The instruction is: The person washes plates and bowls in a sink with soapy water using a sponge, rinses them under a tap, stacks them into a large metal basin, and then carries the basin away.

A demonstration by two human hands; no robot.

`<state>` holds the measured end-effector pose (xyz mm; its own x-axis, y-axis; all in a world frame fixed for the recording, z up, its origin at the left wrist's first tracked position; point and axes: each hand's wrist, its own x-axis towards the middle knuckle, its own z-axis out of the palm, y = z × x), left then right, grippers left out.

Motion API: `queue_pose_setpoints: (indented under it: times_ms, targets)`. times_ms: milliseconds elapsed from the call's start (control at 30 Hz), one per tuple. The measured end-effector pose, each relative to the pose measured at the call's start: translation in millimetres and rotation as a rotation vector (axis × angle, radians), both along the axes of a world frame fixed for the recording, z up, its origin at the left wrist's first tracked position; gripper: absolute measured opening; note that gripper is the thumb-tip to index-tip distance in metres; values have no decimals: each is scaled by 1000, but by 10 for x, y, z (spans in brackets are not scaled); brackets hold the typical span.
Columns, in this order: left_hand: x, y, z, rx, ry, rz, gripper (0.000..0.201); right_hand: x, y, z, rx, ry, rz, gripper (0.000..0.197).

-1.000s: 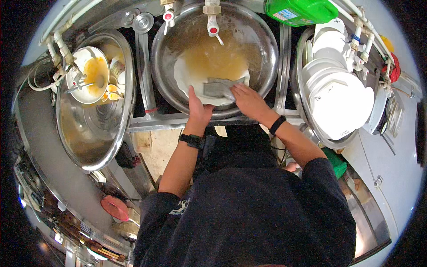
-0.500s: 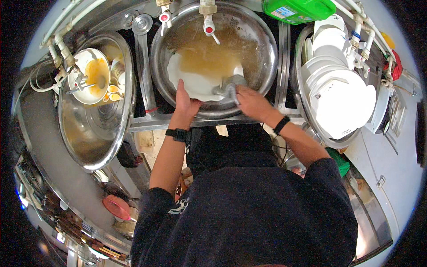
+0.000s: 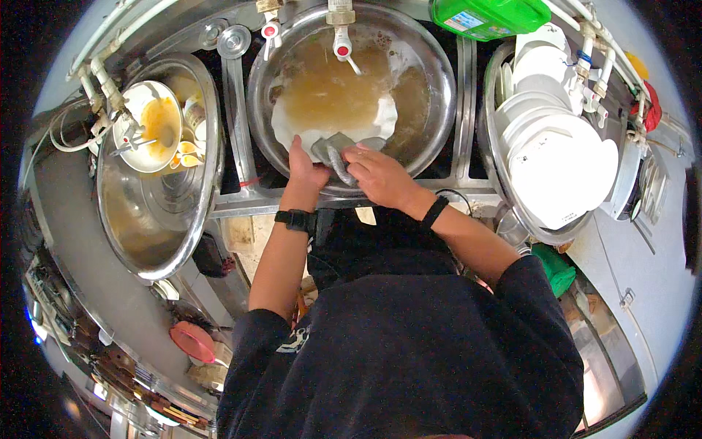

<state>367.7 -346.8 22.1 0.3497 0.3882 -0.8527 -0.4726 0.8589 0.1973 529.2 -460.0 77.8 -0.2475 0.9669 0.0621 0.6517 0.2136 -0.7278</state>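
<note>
- The white plate (image 3: pixel 311 134) with a wavy edge lies in the middle basin (image 3: pixel 430 110), tilted, its near edge towards the person and its far part under cloudy brownish water (image 3: pixel 340 91).
- The left grip (image 3: pixel 308 171) is at the plate's near left edge: the thumb lies over the upper face, and the other fingers are mostly hidden below the rim. It is closed around that edge, so the plate extends forward and to the right of it.
- The right grip (image 3: pixel 378 174) is bunched around a grey cloth (image 3: pixel 338 148), fingers drawn together with little gap showing.
- The cloth sits on the near part of the plate, between the two grips, folded and partly hanging over the near rim.
- From the right grip, the plate lies forward and to the left; whether those fingertips touch it, I cannot tell.
- A tap (image 3: pixel 342 45) with a red-centred handle stands over the far side of the basin.
- In the left basin (image 3: pixel 157 238) rests a white bowl (image 3: pixel 162 121) with orange residue.
- The right basin (image 3: pixel 494 164) holds piled white plates (image 3: pixel 559 175).
</note>
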Motion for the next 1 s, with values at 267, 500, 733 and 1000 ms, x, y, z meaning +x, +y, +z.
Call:
queue_pose_setpoints:
  times_ms: [267, 500, 733, 1000]
  targets:
    - [-221, 364, 363, -72, -73, -266, 60, 558, 54, -167, -300, -259, 12, 20]
    - [138, -314, 298, 31, -83, -101, 60, -243, 214, -102, -89, -219, 14, 32]
    - [224, -327, 369, 7, 27, -40, 64, 273, -154, -158, -269, -335, -7, 29]
    - [129, -275, 250, -65, -11, 50, 63, 38, -85, -13, 19, -165, -60, 33]
